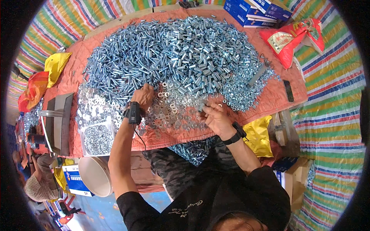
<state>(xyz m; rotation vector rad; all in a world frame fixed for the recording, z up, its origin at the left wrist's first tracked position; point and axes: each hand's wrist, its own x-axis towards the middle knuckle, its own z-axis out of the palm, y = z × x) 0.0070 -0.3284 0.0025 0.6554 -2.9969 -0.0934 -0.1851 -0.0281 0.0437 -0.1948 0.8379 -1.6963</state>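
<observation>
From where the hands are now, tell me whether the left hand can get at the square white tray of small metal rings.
Probably yes: the left hand is nearby, the tray is open-topped, and mostly loose flat silver washers seem to lie between.

Table (275, 101): rods (123, 57) back left, sleeves (204, 57) right of them, nuts (241, 92) far right; washers (165, 111) in front, tray (82, 140) front left.

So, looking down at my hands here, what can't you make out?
All in the head view:
- Whatever the left hand's fingertips may hold: the hand itself hides it.
- The full shape of the grey piece in the right hand: fingers cover part.
- The blue boxes' far ends: cut off by the top edge.
- The co-worker's handiwork: too small, blurred.
</observation>
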